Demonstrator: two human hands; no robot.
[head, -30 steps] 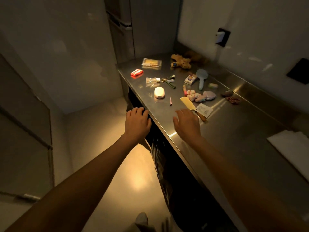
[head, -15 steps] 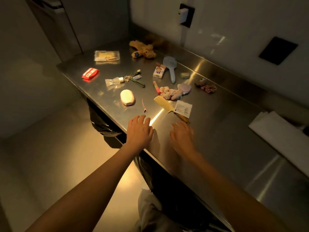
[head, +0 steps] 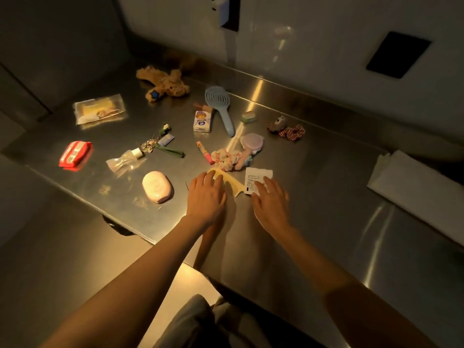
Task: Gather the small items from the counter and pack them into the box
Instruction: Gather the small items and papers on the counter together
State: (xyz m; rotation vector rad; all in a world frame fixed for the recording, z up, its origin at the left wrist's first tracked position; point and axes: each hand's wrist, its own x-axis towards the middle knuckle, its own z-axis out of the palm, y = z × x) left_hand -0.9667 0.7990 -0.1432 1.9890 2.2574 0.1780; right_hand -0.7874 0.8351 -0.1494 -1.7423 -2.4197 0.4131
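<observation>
The comb (head: 229,183) lies near the counter's (head: 313,222) front edge, its long axis slanting from far-left to near-right, teeth toward the person. The left hand (head: 206,197) covers its far-left end with fingers spread and nearly straight, gripping nothing; whether they press the comb or hover just above it cannot be told. The right hand (head: 271,200) lies over the near corner of the white sachet (head: 258,178), which sits on the comb's near-right end; its fingers are also loose and hold nothing. So each hand has one end of the comb, and the left is nearer its bare part.

The soap (head: 157,187) lies just left of the left hand. A folded white sheet (head: 414,182) at the right edge may be the box, unassembled; that is a guess. The sachet bears small dark print, too fine to read. The small carton (head: 203,121) shows a cartoon figure, its lettering illegible.
</observation>
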